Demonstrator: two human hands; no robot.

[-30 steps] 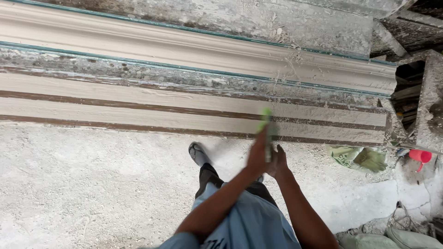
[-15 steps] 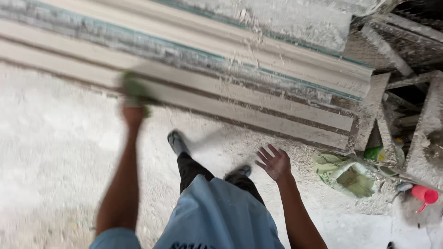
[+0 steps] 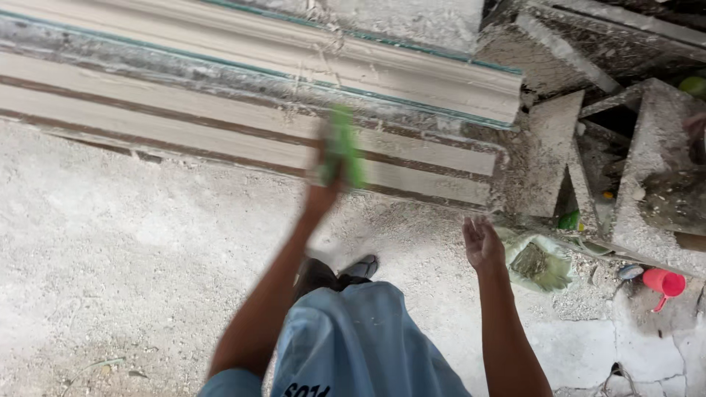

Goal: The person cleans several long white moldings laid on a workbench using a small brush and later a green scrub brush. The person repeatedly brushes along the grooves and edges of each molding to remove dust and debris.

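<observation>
Nearest the camera, the person's pale blue shirt [image 3: 353, 345] fills the lower centre, with one dark shoe [image 3: 360, 267] showing just beyond it on the dusty concrete floor [image 3: 110, 257]. The right hand [image 3: 482, 242] hangs empty, palm up and fingers loosely spread, short of the long moulded plaster cornice [image 3: 294, 59] and well apart from it. Beside that hand, toward the cornice's end, sit a green sack of grey powder [image 3: 540, 263] and a red cup [image 3: 664, 282]. The left hand [image 3: 327, 173] is extended up to the cornice's lower stepped face, closed around a green pad [image 3: 344, 151] (blurred by motion, so its exact shape cannot be told), which lies against the banded surface. Farthest out, past the cornice's end, rough grey slabs [image 3: 647, 162] lean in a stack.
</observation>
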